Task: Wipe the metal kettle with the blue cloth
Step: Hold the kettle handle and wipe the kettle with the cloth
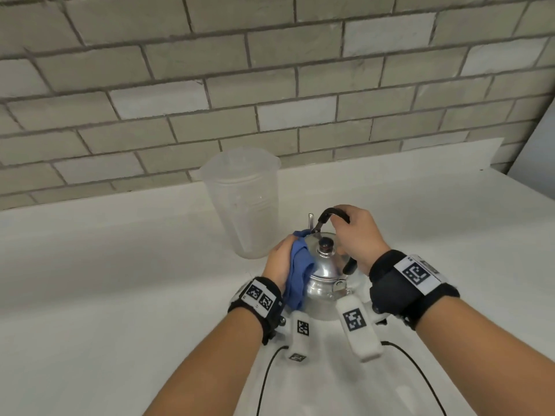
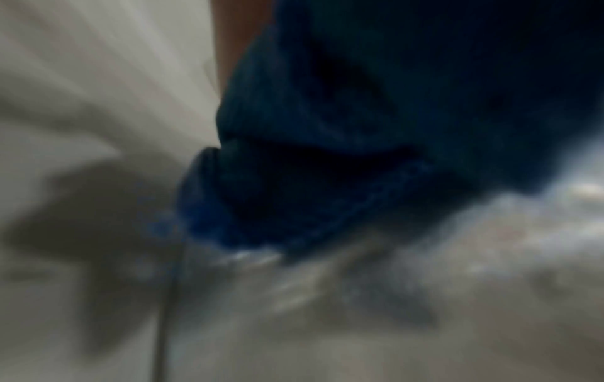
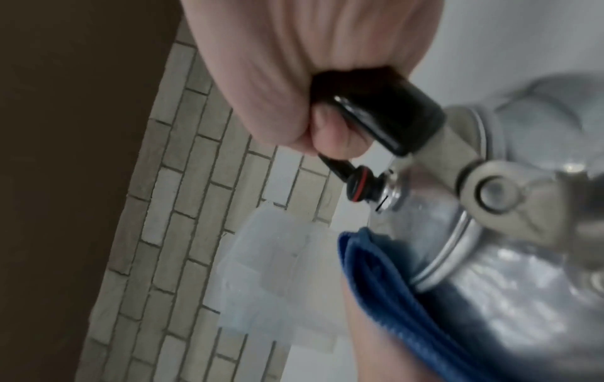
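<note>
A shiny metal kettle with a black knob on its lid stands on the white counter, close to me. My right hand grips its black handle from above, fingers curled round it. My left hand holds the blue cloth against the kettle's left side. In the right wrist view the cloth lies flat on the kettle's rounded body below the lid rim. The left wrist view is blurred, filled with the dark blue cloth and a patch of metal.
A tall translucent plastic jug stands just behind and left of the kettle. A grey brick wall runs along the back of the counter. Thin black cables trail from my wrists.
</note>
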Available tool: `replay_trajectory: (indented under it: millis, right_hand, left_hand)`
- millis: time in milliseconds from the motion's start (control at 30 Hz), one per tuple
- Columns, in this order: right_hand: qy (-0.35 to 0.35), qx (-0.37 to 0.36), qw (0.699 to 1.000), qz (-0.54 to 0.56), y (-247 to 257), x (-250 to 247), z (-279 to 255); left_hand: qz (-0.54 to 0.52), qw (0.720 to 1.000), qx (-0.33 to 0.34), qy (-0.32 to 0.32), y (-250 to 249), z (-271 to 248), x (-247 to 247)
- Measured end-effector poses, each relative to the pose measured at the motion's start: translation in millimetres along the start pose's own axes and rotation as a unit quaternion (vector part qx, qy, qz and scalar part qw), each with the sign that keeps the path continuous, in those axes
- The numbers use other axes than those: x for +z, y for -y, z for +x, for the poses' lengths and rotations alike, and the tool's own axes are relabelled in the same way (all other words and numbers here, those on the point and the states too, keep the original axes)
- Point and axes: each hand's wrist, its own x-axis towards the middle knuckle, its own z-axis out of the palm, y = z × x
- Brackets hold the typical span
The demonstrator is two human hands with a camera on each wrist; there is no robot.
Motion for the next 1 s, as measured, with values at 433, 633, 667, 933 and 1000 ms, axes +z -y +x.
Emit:
replay_trajectory:
  millis: [433,633,667,933,1000]
  right_hand:
    - [0.014,-0.005,0.999,0.04,10.9,42.4,-19.5]
    - [0.187,-0.259,0.875,-0.363,7.0,-12.1,-12.6]
    - [0.233,-0.284,0.856,-0.363,6.4,-18.3,-6.1]
    - [0.248,-0.367,0.797,-0.411,10.0,-13.1,20.2]
    - [0.198,-0.378,0.798,-0.425,7.7,-6.6,22.0]
  left_hand:
    - [-0.008,0.996,0.062,-0.071,32.2,0.9,-14.9]
    - [-0.025,0.999,-0.016,-0.033,14.2,5.0,-22.5]
    - [-0.029,0.999,-0.023,-0.028,10.2,3.4,-22.4]
    - [-0.062,0.997,0.0,-0.038,19.9,-0.9,-20.8]
    - [-0.055,0.996,0.035,-0.054,28.3,-0.1,-20.6]
